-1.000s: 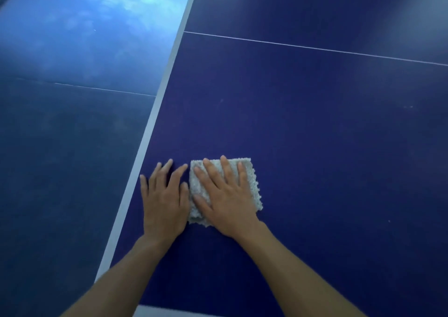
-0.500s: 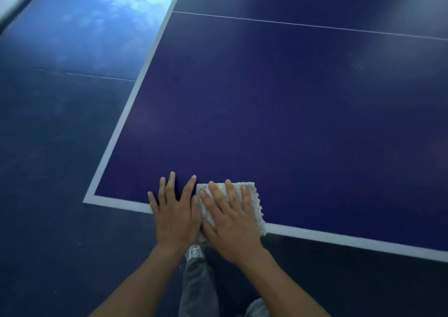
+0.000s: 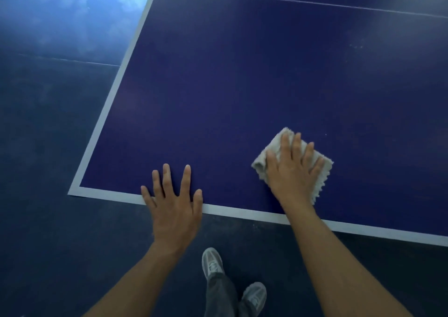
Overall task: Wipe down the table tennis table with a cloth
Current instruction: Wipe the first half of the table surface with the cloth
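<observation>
Where the cloth is lying: on the blue surface, near its front edge and right of the corner, folded into a pale, nubbly pad turned cornerwise.
Right hand: is pressing flat on top of the cloth, its fingers straight and slightly spread; the cloth's edges are showing on both sides.
Left hand: is resting well apart from the cloth, across the white border line at the front edge, its fingers straight and fanned out, gripping nothing.
Floor: dark blue, is catching a bright glare at the upper left.
Below the edge: a grey shoe is standing ahead of a second shoe, with a grey trouser leg showing between the forearms.
</observation>
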